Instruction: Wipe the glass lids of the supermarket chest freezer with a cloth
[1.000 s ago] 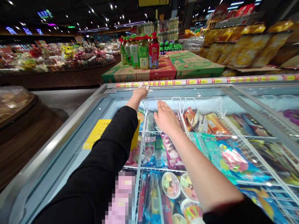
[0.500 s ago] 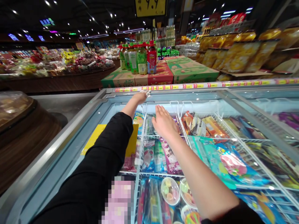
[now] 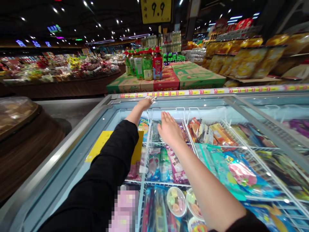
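My left hand [image 3: 145, 103] reaches to the far rim of a chest freezer [image 3: 56, 158], its fingers closed on a small crumpled white cloth [image 3: 153, 100]. The cloth is at the rim, just below the price strip [image 3: 172, 93]; most of it is hidden by the hand. My right hand [image 3: 171, 128] is stretched flat with its fingers out over the freezer, seemingly resting on the glass top, and holds nothing. Below it, white wire baskets [image 3: 166, 184] hold packaged ice creams, among them a purple-and-white packet [image 3: 177, 163] and a tub with a clear lid [image 3: 176, 201].
A yellow sheet [image 3: 98, 145] lies partly under my left sleeve. Beyond the freezer, bottles [image 3: 148, 66] stand on green and red cartons [image 3: 166, 81]. Yellow-filled jars [image 3: 251, 62] are stacked at the right. A rounded wooden display [image 3: 21, 141] stands at the left.
The view has tilted slightly upward, so the whole scene sits a little lower. My left hand keeps the cloth at the far rim; my right hand stays flat in nearly the same place.
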### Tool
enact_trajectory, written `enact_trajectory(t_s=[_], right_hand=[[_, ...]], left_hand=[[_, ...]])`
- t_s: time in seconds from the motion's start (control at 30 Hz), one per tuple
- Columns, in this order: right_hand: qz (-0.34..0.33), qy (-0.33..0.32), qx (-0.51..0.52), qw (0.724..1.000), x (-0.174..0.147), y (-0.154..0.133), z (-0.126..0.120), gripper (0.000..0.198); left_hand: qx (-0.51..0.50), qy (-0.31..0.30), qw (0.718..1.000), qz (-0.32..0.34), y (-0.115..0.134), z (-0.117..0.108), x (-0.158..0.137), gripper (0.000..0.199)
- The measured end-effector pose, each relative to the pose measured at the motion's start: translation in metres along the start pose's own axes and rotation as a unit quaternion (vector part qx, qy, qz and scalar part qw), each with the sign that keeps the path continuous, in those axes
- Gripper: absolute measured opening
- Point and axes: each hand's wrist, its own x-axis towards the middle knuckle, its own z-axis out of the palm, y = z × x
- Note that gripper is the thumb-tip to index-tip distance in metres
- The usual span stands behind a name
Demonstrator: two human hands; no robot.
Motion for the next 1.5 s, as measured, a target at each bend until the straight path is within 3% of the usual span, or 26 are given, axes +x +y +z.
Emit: enact_trajectory(t_s=[0.17, 0.27, 0.4, 0.6, 0.83, 1.0, 1.13, 1.3, 1.5], right_hand=[[0.007, -0.009, -0.002, 1.000, 0.000, -0.003, -0.003, 0.067], [0.014, -0.011, -0.001, 1.000, 0.000, -0.004, -0.004, 0.066], [0.009, -0.008, -0.009, 1.000, -0.001, -0.003, -0.004, 0.067], [0.007, -0.007, -0.016, 1.000, 0.000, -0.002, -0.001, 0.067], [0.008, -0.003, -0.016, 1.000, 0.000, -0.001, -0.001, 0.067], [0.015, -0.004, -0.023, 1.000, 0.000, -0.001, 0.000, 0.066], [0.019, 0.000, -0.024, 1.000, 0.000, 0.000, 0.001, 0.066], [0.015, 0.017, -0.016, 1.000, 0.000, 0.003, 0.005, 0.065], [0.031, 0.025, -0.019, 0.999, 0.000, 0.003, 0.004, 0.065]], left_hand=[[0.010, -0.008, 1.000, 0.011, 0.021, 0.008, 0.004, 0.043], [0.010, -0.028, 0.999, 0.035, 0.010, 0.004, -0.011, 0.040], [0.022, -0.019, 1.000, 0.001, -0.003, -0.006, -0.011, 0.037], [0.027, 0.001, 1.000, -0.011, 0.022, 0.002, 0.009, 0.043], [0.014, -0.028, 0.998, 0.048, 0.013, 0.006, -0.021, 0.040], [0.018, -0.005, 1.000, 0.008, 0.025, 0.011, 0.001, 0.047], [0.008, -0.003, 1.000, 0.014, 0.036, 0.016, 0.009, 0.048], [-0.020, -0.025, 0.997, 0.074, 0.018, 0.012, -0.010, 0.042], [-0.020, 0.009, 0.999, 0.030, 0.022, 0.017, 0.008, 0.046]])
